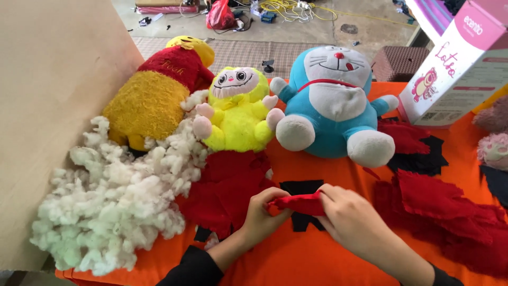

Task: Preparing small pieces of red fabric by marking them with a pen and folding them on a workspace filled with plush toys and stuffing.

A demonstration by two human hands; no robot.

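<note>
Two hands, left hand [263, 214] and right hand [352, 220], pinch a crumpled red cloth [299, 204] between fingers

Looks like a small toy-making workshop, informal setup. Evidence: work table covered in orange cloth [296, 259], a big loose heap of white stuffing fibre [114, 201] on its left side, cut red fabric pieces [450, 212] and black fabric pieces [418, 159] scattered across it. Three finished plush toys sit along the back edge: yellow-and-red bear [159, 90], bright yellow doll [238, 106], blue-and-white cat [333, 100]. A pink-and-white carton [455, 69] stands at the right. Behind: bare concrete floor [317, 29] with yellow cables [291, 8] and clutter, plus a woven mat [238, 53].
</note>
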